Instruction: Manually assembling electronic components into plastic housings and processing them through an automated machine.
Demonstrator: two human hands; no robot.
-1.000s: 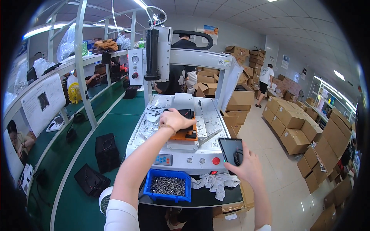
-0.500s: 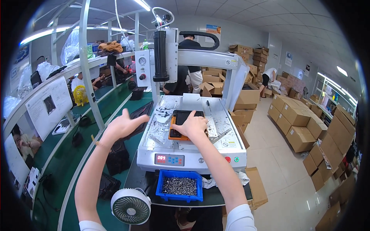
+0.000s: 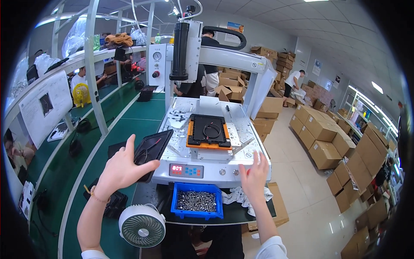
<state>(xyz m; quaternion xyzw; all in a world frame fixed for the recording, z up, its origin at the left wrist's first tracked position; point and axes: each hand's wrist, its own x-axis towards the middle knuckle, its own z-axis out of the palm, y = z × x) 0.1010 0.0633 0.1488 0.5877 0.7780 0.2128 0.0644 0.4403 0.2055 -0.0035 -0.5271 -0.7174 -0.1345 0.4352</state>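
My left hand (image 3: 126, 167) is spread over the left side of the bench machine, thumb out and fingers apart. Just beyond it a black plastic panel with a thin cable (image 3: 152, 149) stands tilted at the machine's edge; the hand hides part of it. My right hand (image 3: 255, 177) hangs open in front of the machine's right front corner, holding nothing. Between the hands, on the machine's white bed (image 3: 177, 149), a black plastic housing (image 3: 199, 129) lies in an orange fixture (image 3: 188, 140). A coiled dark cable (image 3: 211, 130) rests on the housing.
Below the control panel (image 3: 186, 171) sits a blue bin (image 3: 176, 211) of small metal screws, beside a white cloth (image 3: 239, 199). A small fan (image 3: 142, 226) stands at the near left. The machine's black cylinder head (image 3: 179, 52) hangs above the bed. Cardboard boxes (image 3: 325, 140) fill the right.
My right hand has left the housing and drawn back to the right, uncovering the coiled cable. My left hand has come lower and nearer. The view has shifted slightly.
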